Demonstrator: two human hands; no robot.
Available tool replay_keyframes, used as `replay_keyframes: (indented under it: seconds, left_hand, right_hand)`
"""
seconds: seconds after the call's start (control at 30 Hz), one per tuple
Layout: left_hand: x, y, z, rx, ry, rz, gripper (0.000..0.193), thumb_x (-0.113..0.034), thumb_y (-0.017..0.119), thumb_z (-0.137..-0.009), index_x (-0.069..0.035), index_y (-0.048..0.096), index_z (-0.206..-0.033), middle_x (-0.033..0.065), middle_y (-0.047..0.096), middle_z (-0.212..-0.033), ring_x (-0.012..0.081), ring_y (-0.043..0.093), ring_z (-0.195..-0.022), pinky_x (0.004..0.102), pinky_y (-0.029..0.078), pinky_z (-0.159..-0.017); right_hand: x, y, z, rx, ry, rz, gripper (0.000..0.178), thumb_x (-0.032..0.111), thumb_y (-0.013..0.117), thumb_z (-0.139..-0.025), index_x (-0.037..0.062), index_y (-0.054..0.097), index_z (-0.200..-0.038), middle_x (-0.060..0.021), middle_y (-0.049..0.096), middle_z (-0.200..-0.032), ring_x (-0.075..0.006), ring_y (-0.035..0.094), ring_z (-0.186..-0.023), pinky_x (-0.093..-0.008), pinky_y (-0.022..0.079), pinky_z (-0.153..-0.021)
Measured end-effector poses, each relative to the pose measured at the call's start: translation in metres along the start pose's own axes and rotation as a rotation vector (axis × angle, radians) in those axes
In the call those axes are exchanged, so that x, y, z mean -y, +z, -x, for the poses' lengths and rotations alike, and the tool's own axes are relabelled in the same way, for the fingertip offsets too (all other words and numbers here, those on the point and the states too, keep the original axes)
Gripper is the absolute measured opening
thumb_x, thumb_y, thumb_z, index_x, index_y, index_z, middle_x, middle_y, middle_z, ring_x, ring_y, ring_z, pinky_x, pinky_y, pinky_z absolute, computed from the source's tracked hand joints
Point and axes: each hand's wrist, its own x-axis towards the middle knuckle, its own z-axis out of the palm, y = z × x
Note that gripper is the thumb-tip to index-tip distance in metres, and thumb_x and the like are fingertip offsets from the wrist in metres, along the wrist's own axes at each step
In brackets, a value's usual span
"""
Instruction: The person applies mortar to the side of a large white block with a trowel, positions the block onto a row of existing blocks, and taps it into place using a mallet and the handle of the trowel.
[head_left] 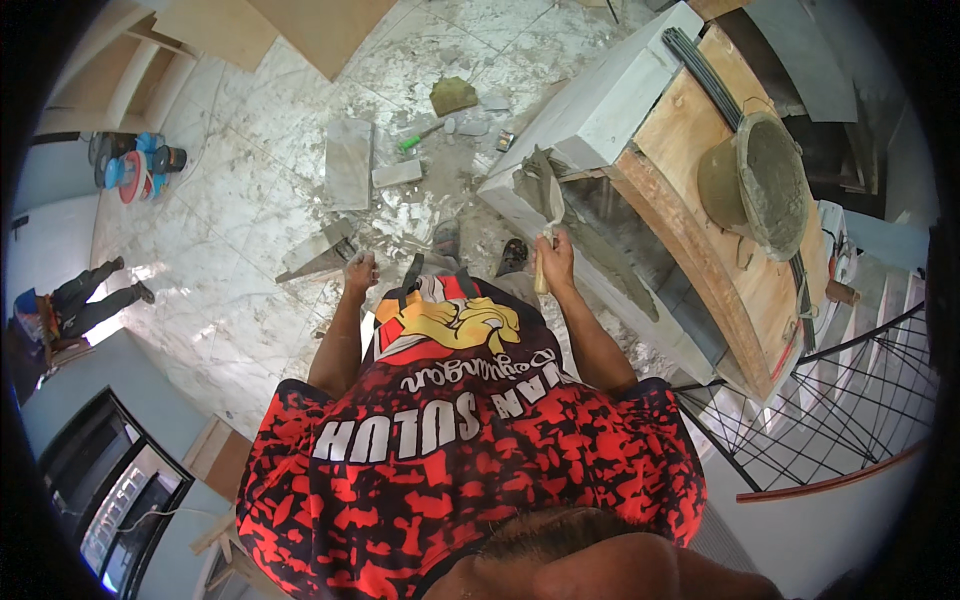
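Observation:
My right hand (555, 262) is closed round the pale handle of a trowel (553, 200). The trowel's mortar-smeared blade lies against the near edge of a white block structure (585, 115). Grey wet mortar (600, 255) runs in a strip along that edge. To the left, my left hand (362, 271) is held in front of my body with its fingers curled; whether anything is inside them is hidden. Just beyond it on the floor lies a flat, angular grey-brown piece (318, 252) with dark strips at one end.
A bucket of mortar (775, 185) stands on plywood (690, 120) atop the structure, beside dark rods (700, 75). On the dusty tiled floor lie a tile (348, 165), a white block (397, 173), a green-handled tool (420, 137) and a yellowish chunk (453, 96). A black railing (830, 400) stands right; another person (60, 315) is far left.

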Motion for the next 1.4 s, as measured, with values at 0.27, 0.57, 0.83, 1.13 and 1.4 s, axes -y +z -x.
replay_keyframes:
  seconds: [0.27, 0.57, 0.83, 1.13, 1.4]
  left_hand:
    - [0.006, 0.012, 0.013, -0.032, 0.015, 0.026, 0.029, -0.036, 0.054, -0.088, -0.007, 0.052, -0.088, 0.0035, 0.052, -0.077, 0.0118, 0.050, -0.054, 0.0249, 0.041, -0.045]
    - [0.026, 0.004, 0.023, -0.010, -0.056, -0.002, 0.030, -0.036, 0.055, -0.087, -0.007, 0.051, -0.095, 0.0042, 0.053, -0.078, 0.0121, 0.051, -0.055, 0.0256, 0.043, -0.047]
    - [0.039, 0.022, 0.013, -0.036, -0.055, -0.005, 0.032, -0.035, 0.057, -0.086, -0.007, 0.051, -0.101, 0.0057, 0.054, -0.079, 0.0129, 0.051, -0.055, 0.0267, 0.043, -0.047]
    - [-0.021, 0.085, -0.019, 0.121, 0.050, -0.025, 0.028, -0.032, 0.053, -0.088, -0.008, 0.053, -0.101, 0.0043, 0.054, -0.079, 0.0120, 0.052, -0.059, 0.0265, 0.043, -0.047]
    - [-0.022, 0.103, -0.016, 0.112, 0.119, 0.011, 0.028, -0.034, 0.055, -0.087, -0.008, 0.054, -0.096, 0.0061, 0.055, -0.079, 0.0131, 0.051, -0.057, 0.0267, 0.045, -0.047]
  right_hand:
    - [0.008, -0.010, 0.018, -0.079, -0.276, 0.195, 0.030, 0.021, 0.057, -0.086, 0.0010, 0.048, -0.108, -0.0119, 0.058, -0.084, -0.0201, 0.058, -0.070, -0.0325, 0.049, -0.061]
    - [-0.015, -0.062, -0.001, 0.012, -0.415, 0.743, 0.043, 0.030, 0.058, -0.084, -0.0020, 0.052, -0.111, -0.0273, 0.059, -0.102, -0.0427, 0.056, -0.096, -0.0433, 0.044, -0.082]
    - [0.168, -0.162, 0.106, -0.388, -0.730, 0.446, 0.036, 0.017, 0.065, -0.079, -0.0004, 0.057, -0.110, -0.0158, 0.062, -0.099, -0.0221, 0.059, -0.094, -0.0321, 0.046, -0.079]
    - [0.366, -0.315, 0.113, -0.578, -0.577, 1.749, 0.026, 0.018, 0.059, -0.079, 0.0135, 0.061, -0.104, -0.0089, 0.061, -0.101, -0.0294, 0.059, -0.092, -0.0376, 0.048, -0.077]
    - [0.391, -0.310, 0.043, -0.388, -0.614, 2.166, 0.014, 0.010, 0.054, -0.075, 0.0035, 0.064, -0.083, -0.0152, 0.064, -0.074, -0.0304, 0.065, -0.073, -0.0418, 0.051, -0.063]
